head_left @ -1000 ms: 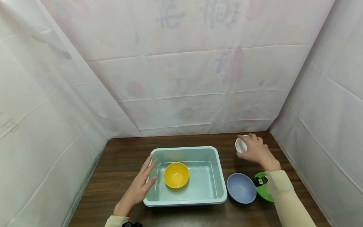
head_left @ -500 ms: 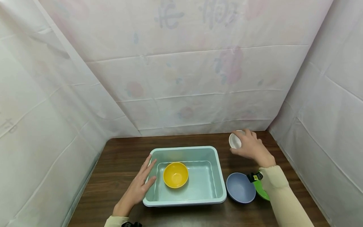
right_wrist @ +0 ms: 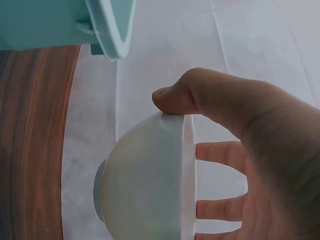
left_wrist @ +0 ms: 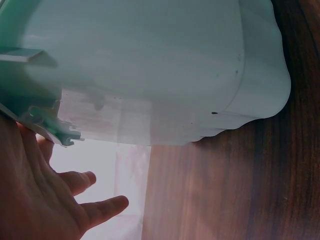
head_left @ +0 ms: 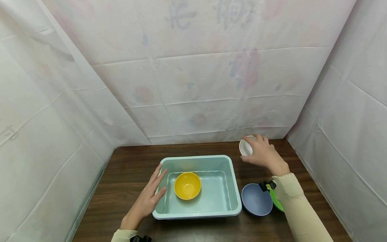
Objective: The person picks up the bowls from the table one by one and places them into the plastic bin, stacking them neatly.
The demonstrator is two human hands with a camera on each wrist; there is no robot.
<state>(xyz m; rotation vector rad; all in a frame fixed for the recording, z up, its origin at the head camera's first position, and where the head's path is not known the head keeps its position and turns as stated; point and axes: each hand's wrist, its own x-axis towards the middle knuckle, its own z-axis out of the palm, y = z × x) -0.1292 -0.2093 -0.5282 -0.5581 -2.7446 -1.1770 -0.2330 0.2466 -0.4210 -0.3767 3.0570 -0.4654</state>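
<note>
My right hand (head_left: 263, 153) grips a white bowl (head_left: 246, 147) by its rim, at the back right of the table. In the right wrist view the thumb presses the outer wall of the white bowl (right_wrist: 150, 175), while the fingers reach over its mouth. My left hand (head_left: 146, 198) rests with spread fingers on the left rim of a light green basin (head_left: 211, 195). The left wrist view shows that hand (left_wrist: 45, 195) at the basin's edge, its fingers extended. A yellow bowl (head_left: 187, 186) sits inside the basin, toward its left side.
A blue bowl (head_left: 257, 200) stands just right of the basin. Beside it a green dish (head_left: 276, 202) is partly hidden under the right sleeve. The dark wooden table (head_left: 121, 174) is bounded by white cloth hangings (head_left: 193, 101) at the back and both sides.
My right hand has carried the white bowl leftward and slightly toward the back, closer to the basin's right corner. My left hand and the other bowls stay in place.
</note>
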